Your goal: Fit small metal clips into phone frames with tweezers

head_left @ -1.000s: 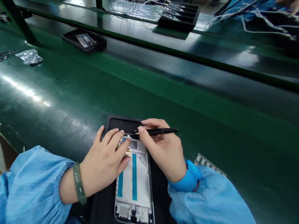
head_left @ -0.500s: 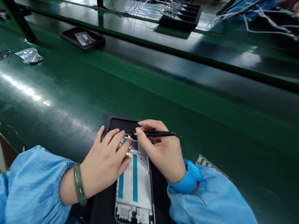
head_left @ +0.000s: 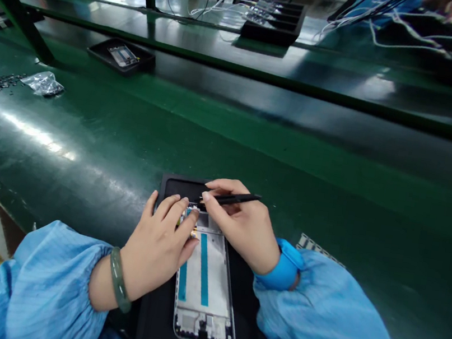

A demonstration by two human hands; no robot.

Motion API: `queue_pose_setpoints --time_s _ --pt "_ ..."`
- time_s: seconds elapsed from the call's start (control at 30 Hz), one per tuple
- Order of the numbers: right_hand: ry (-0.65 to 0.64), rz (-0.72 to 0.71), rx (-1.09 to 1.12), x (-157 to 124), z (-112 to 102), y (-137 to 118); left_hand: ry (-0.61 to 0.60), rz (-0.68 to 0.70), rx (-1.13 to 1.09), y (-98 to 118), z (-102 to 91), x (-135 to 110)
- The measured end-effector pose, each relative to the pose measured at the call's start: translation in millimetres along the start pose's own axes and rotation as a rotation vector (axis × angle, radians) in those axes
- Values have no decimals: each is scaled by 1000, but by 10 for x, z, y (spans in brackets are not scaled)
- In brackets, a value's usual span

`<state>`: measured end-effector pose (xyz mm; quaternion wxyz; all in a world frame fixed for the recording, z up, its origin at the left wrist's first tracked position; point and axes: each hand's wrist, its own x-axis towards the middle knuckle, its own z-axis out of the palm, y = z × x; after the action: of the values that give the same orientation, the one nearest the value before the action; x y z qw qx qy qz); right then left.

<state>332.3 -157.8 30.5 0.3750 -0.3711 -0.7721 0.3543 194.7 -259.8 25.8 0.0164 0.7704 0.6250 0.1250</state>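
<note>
A white phone frame (head_left: 206, 280) with two blue strips lies in a black tray (head_left: 158, 307) at the near edge of the green bench. My left hand (head_left: 157, 247) rests on the frame's upper left corner, fingers bent and pressed down on it. My right hand (head_left: 241, 225) pinches black tweezers (head_left: 232, 199), their tip at the frame's top edge beside my left fingertips. Both arms wear blue sleeves; a green bangle sits on my left wrist.
A second black tray (head_left: 121, 56) holding a phone frame sits on the dark conveyor belt at far left. A plastic bag (head_left: 43, 83) and scattered small dark parts (head_left: 1, 82) lie at left. More trays and white cables (head_left: 269, 20) stand on the far bench.
My right hand and the tweezers shifted slightly left. The tray on the conveyor belt drifted left. My left hand stayed in place.
</note>
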Motion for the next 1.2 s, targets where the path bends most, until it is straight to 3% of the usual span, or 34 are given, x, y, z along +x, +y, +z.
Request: queue_pose_setpoints --time_s 0.27,0.5,0.77,0.83,0.93,1.0,1.07,1.13,1.2 --pt "55 82 138 3 -16 79 -2 -2 5 -8 2 -3" --pt "-25 -44 -31 10 -46 -22 3 2 -1 -10 9 -4" --pt "-125 -296 -235 35 -32 -108 18 1 -1 -3 32 0" --pt "-77 -234 -196 29 -65 -83 12 -2 -8 -18 40 0" --pt "99 -52 -35 32 -185 -12 9 -6 -6 -44 7 2" --pt "238 45 56 48 -290 41 59 86 16 -18 -55 14" --pt "334 96 57 71 -388 89 99 278 13 88 -121 44" --pt "371 119 1 95 -462 131 50 454 -46 284 -142 98" --pt "380 131 -48 117 -516 167 -66 442 -111 528 -95 184"
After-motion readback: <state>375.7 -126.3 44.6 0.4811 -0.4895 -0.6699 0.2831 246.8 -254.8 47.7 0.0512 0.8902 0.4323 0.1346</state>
